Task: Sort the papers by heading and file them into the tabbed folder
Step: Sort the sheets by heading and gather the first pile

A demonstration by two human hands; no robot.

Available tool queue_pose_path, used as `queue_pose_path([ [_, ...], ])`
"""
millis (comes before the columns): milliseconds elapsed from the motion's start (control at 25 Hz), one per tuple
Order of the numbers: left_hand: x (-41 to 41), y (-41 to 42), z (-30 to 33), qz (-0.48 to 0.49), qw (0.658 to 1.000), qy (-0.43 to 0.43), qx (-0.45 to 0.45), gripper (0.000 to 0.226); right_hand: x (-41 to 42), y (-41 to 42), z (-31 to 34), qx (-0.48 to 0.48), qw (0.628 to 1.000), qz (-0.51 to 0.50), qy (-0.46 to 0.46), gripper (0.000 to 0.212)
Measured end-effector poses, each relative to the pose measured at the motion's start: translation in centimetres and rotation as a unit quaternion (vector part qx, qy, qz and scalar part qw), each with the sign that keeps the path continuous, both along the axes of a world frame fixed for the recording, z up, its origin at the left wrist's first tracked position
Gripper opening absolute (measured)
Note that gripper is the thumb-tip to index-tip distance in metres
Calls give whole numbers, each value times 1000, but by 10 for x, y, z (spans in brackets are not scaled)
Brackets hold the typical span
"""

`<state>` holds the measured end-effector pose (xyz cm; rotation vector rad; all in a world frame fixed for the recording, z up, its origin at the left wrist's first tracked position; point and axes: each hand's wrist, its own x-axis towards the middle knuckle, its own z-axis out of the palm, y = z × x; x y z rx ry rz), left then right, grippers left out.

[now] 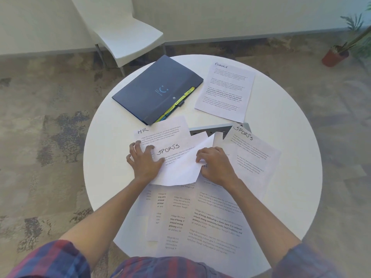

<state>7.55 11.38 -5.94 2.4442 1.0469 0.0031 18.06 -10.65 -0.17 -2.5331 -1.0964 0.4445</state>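
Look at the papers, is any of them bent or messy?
Yes. The sheet pinched by the right hand is curled up off the Sports page; the left hand presses beside it.

Both forearms reach from the near edge of the scene toward the middle, bare from the elbows down, with plaid sleeves pushed up at the upper arms. The left hand [143, 160] lies palm down, its fingers spread and nearly straight, pointing to the far side, the thumb angled out to the right; it presses flat on what is beneath it. The right hand [215, 164] sits just to the right of it, back of the hand up, wrist slightly bent to the left. Its fingers curl inward and to the left, pinching the edge of a lifted sheet [180, 169] against the thumb. The two hands are near each other, not touching.
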Motion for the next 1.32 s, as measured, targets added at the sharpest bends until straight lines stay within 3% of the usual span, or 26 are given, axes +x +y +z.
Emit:
queue_pose_path([
  [80,4,-1,2,15,995,-79,-58,26,-1,0,2,0,1000,-2,-4,31],
  [160,8,-1,8,52,975,-127,-176,12,-2,-1,5,4,1000,-4,-6,32],
  [320,6,4,15,129,928,-138,-322,16,-1,-1,13,-33,997,75,-3,28],
  [440,3,7,21,156,892,-158,-393,18,-1,9,20,-88,988,124,12,70],
  [520,1,5,26,149,883,-166,-413,23,-1,21,26,-84,991,104,17,85],
  [720,-1,-2,33,154,852,-191,-462,41,2,49,29,-106,991,87,-9,90],
  [840,0,-6,33,157,841,-197,-480,37,2,54,25,-115,989,92,-28,68],
  [960,0,-7,28,163,821,-215,-502,14,0,49,23,-84,993,80,-28,40],
  [1080,-3,-7,25,164,817,-200,-515,8,1,40,20,-70,995,67,-26,30],
  [1240,-10,-13,23,130,856,-150,-477,16,0,38,21,-44,998,43,-15,48],
  [1320,-12,-17,25,134,857,-153,-474,27,0,38,22,-44,998,34,-10,61],
])
